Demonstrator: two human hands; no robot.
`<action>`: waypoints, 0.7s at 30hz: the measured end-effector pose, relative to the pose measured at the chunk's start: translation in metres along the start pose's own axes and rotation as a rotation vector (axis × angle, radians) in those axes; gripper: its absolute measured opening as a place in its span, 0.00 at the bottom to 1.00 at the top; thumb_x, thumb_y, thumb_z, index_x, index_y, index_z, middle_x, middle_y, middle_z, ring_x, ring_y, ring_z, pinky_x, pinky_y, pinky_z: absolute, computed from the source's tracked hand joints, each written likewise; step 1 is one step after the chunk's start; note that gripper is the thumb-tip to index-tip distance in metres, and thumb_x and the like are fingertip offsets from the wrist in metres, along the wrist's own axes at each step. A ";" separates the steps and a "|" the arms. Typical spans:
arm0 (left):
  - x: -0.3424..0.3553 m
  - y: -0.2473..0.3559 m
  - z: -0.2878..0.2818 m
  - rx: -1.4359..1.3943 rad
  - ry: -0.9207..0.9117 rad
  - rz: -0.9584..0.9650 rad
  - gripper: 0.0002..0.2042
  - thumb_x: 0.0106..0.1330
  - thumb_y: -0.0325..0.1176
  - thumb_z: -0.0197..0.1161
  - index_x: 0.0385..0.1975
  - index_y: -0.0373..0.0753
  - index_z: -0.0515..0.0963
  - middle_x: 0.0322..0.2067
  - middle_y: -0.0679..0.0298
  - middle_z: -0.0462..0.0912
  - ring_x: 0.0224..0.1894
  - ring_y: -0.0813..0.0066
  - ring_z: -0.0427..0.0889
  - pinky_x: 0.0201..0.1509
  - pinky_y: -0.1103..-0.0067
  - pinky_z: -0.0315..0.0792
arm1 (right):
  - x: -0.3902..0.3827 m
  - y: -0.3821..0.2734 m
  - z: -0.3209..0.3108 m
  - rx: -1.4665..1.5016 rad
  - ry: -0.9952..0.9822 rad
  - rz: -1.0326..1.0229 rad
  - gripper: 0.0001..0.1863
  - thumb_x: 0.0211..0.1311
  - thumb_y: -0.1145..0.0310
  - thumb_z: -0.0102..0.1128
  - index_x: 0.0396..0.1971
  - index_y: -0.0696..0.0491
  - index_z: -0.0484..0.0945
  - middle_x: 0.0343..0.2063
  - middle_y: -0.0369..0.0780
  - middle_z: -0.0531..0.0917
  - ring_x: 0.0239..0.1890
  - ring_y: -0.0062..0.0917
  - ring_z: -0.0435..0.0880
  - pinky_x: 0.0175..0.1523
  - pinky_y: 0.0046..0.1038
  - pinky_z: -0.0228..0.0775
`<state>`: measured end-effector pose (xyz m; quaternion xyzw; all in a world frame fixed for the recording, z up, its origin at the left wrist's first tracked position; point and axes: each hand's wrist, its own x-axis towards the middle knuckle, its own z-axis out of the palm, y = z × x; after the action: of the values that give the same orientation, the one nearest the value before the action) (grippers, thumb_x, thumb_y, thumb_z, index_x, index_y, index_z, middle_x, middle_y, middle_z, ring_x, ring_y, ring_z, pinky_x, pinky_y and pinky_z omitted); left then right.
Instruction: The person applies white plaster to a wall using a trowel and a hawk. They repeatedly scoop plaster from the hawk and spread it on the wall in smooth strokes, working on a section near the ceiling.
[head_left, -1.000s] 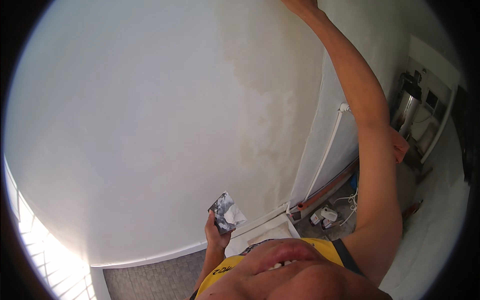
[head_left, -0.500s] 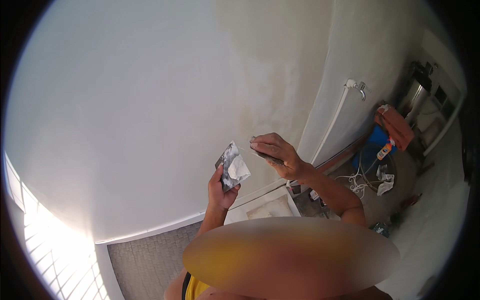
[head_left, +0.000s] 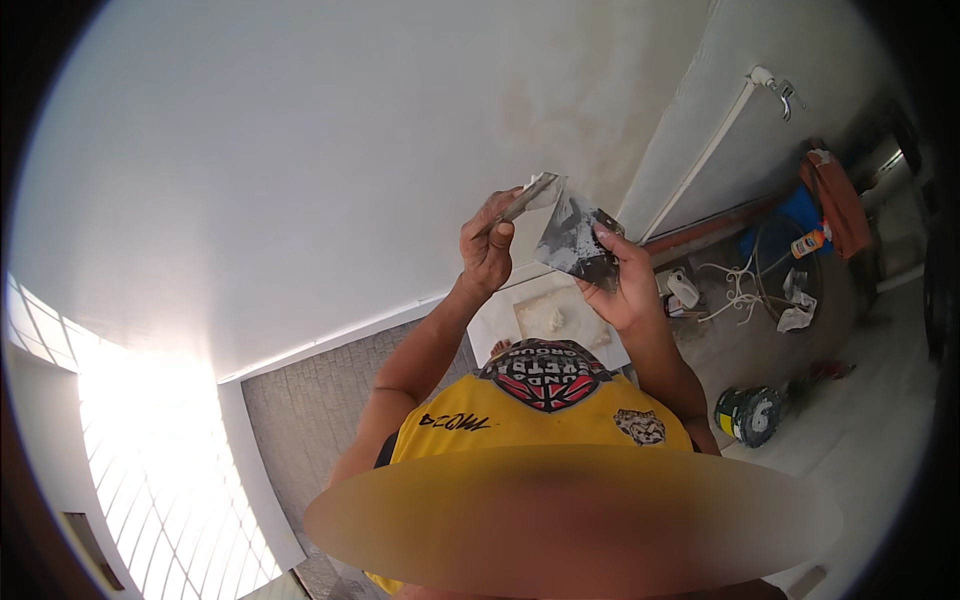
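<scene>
My left hand [head_left: 488, 250], in the middle of the view, is closed on a putty knife [head_left: 522, 205], seen nearly edge-on with white paste on its blade. Just right of it, my right hand [head_left: 620, 275] grips a second putty knife [head_left: 572, 240], its broad dark blade smeared with white paste. The two blades meet or nearly meet at their tops; I cannot tell if they touch. Both tools are held in front of a white wall [head_left: 300, 180] with a damp-looking beige patch toward its right.
Below my hands lies a white board [head_left: 488, 310] with paste on it. To the right are a wall tap [head_left: 785, 95], white pipe, blue container [head_left: 800, 205], reddish cloth [head_left: 840, 200], orange bottle [head_left: 808, 243], metal-framed table [head_left: 745, 290] and paint bucket [head_left: 745, 415]. Bright barred opening at lower left.
My right arm has come down from high on the wall to beside my left hand. My left hand has risen, and both knives have turned. The view has shifted, showing more floor and shirt.
</scene>
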<state>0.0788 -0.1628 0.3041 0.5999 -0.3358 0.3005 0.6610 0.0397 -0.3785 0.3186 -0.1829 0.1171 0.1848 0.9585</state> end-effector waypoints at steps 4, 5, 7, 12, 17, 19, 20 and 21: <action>-0.002 -0.010 -0.014 0.375 -0.287 0.172 0.18 0.63 0.20 0.61 0.54 0.33 0.81 0.50 0.50 0.87 0.49 0.50 0.86 0.54 0.66 0.79 | 0.019 -0.012 0.006 -0.079 -0.118 0.012 0.16 0.64 0.75 0.61 0.52 0.58 0.78 0.45 0.42 0.85 0.46 0.32 0.87 0.53 0.40 0.82; -0.005 -0.012 -0.024 0.450 -0.314 0.142 0.18 0.63 0.20 0.61 0.54 0.34 0.81 0.49 0.50 0.87 0.48 0.51 0.86 0.53 0.67 0.80 | 0.025 -0.022 0.010 -0.098 -0.094 -0.016 0.16 0.64 0.76 0.61 0.52 0.58 0.78 0.44 0.42 0.85 0.46 0.31 0.87 0.52 0.38 0.83; -0.015 -0.021 -0.048 0.627 -0.386 0.078 0.14 0.69 0.25 0.61 0.53 0.35 0.81 0.45 0.53 0.88 0.46 0.60 0.87 0.50 0.71 0.80 | 0.036 -0.049 0.019 -0.170 -0.106 -0.212 0.16 0.62 0.77 0.61 0.51 0.58 0.79 0.44 0.41 0.85 0.45 0.30 0.87 0.51 0.36 0.83; -0.081 -0.041 -0.085 -0.007 0.208 -0.817 0.18 0.79 0.42 0.56 0.53 0.31 0.78 0.44 0.59 0.85 0.46 0.71 0.83 0.51 0.74 0.77 | 0.089 -0.126 0.073 -0.768 0.104 -0.896 0.13 0.67 0.70 0.62 0.49 0.59 0.81 0.38 0.39 0.85 0.39 0.28 0.87 0.47 0.30 0.78; -0.121 -0.053 -0.121 -0.232 0.441 -0.848 0.16 0.79 0.39 0.57 0.52 0.31 0.76 0.43 0.61 0.83 0.45 0.72 0.82 0.52 0.74 0.76 | 0.187 -0.142 0.154 -1.291 0.820 -1.720 0.16 0.72 0.69 0.54 0.53 0.56 0.81 0.46 0.46 0.85 0.45 0.40 0.85 0.52 0.42 0.78; -0.128 -0.056 -0.134 -0.164 0.471 -0.977 0.16 0.79 0.39 0.57 0.53 0.31 0.76 0.45 0.61 0.82 0.45 0.71 0.82 0.52 0.74 0.76 | 0.212 -0.123 0.171 -1.386 0.832 -1.728 0.24 0.68 0.71 0.54 0.64 0.55 0.72 0.59 0.46 0.77 0.60 0.45 0.75 0.57 0.45 0.77; -0.130 -0.057 -0.141 -0.129 0.508 -1.040 0.16 0.79 0.38 0.57 0.53 0.31 0.75 0.45 0.61 0.82 0.45 0.71 0.81 0.52 0.74 0.76 | 0.217 -0.114 0.174 -1.466 0.790 -1.693 0.27 0.66 0.72 0.55 0.66 0.57 0.69 0.61 0.45 0.75 0.61 0.45 0.74 0.57 0.44 0.77; -0.132 -0.059 -0.145 -0.166 0.510 -1.011 0.15 0.78 0.37 0.57 0.53 0.31 0.75 0.45 0.61 0.81 0.46 0.70 0.81 0.51 0.74 0.75 | 0.220 -0.105 0.173 -1.480 0.732 -1.664 0.27 0.64 0.73 0.57 0.64 0.56 0.71 0.57 0.46 0.77 0.58 0.46 0.76 0.57 0.45 0.76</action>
<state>0.0594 -0.0236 0.1552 0.5405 0.1407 0.0550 0.8277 0.3077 -0.3321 0.4431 -0.7585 0.0940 -0.5397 0.3531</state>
